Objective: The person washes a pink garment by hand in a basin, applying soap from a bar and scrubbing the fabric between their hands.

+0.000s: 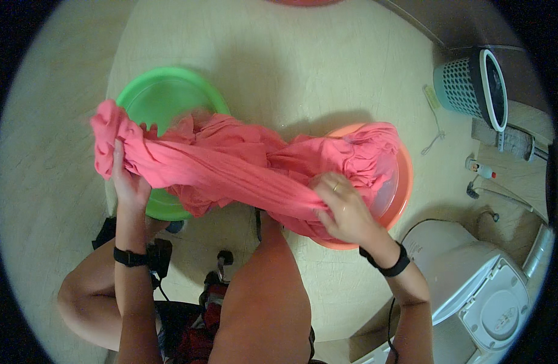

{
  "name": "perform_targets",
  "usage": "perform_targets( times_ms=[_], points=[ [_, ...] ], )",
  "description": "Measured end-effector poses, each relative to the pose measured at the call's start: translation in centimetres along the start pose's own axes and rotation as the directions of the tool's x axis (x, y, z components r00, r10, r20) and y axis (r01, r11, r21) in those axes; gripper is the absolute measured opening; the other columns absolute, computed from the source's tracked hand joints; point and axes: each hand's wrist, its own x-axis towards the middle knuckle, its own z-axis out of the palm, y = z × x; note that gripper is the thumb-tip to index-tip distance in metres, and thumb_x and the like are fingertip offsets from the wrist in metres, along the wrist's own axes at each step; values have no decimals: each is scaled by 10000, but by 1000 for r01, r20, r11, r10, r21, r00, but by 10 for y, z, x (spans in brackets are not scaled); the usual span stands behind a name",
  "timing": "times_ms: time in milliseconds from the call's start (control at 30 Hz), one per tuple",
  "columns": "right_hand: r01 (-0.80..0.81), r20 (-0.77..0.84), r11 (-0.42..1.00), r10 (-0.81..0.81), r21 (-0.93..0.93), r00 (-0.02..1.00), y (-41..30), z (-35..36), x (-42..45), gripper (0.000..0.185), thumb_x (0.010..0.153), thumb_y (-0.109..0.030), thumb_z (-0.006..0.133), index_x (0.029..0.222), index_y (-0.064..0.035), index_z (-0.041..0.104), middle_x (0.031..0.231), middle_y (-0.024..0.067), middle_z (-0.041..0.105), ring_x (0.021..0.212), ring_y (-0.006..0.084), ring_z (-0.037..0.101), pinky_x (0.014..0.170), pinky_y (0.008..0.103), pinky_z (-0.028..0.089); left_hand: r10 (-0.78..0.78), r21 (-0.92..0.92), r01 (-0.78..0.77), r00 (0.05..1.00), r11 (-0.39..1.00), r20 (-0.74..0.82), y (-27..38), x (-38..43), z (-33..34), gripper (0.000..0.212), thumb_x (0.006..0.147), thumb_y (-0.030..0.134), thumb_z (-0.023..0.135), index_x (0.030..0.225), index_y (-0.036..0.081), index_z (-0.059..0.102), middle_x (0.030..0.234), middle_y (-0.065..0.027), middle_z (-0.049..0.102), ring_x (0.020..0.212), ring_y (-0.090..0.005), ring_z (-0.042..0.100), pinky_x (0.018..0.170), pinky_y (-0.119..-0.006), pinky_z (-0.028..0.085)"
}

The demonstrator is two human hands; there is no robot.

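A large pink cloth point(233, 168) stretches between my hands, its folds bunched and partly twisted. My left hand point(131, 182) grips its bundled end over a green plastic basin point(181, 84). With my right hand point(345, 207) I pinch a taut part of the cloth over an orange plastic basin point(406, 177). Some of the cloth lies heaped in the orange basin, where a little cloudy water shows. The cloth hides much of both basins.
At the right lies a white toilet point(461, 268). A teal perforated bin point(456, 86), a brush point(430, 97) and a bottle with a red cap point(480, 169) are at the upper right. The rim of a red basin point(306, 2) shows at the top edge.
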Motion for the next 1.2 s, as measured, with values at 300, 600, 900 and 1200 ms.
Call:
perform_targets(
  times_ms=[300,600,900,1200],
  points=[
    [-136,19,991,137,-14,990,-18,51,-7,589,596,-178,753,1075,25,478,1058,183,535,975,325,523,827,386,416,316,953,-295,912,67,260,-32,-12,35,804,660,205,737,1321,38,311,1324,-144,383,1247,-248,335,1052,-394,220],
    [-270,40,957,267,109,963,-1,21,13,265,633,-126,635,856,-2,563,792,154,552,840,337,517,767,413,412,-580,485,-835,536,-258,614,-75,4,92,689,627,169,690,1245,32,418,1250,-144,449,1181,-303,408,1008,-385,302],
    [-183,7,335,464,924,886,6,-26,59,327,829,-8,466,1152,40,490,1116,87,566,1024,154,523,911,271,393,-750,831,161,545,533,375,-51,35,129,367,818,125,513,1155,-21,514,1189,-97,531,1061,-195,514,932,-308,390],
    [-337,-208,907,391,253,896,-38,11,75,960,606,-299,786,1243,127,207,1195,259,430,1113,321,456,937,374,370,-722,59,724,671,687,167,-101,13,161,440,912,382,406,1055,-12,541,1033,-154,583,950,-207,576,837,-329,470]
  ],
)
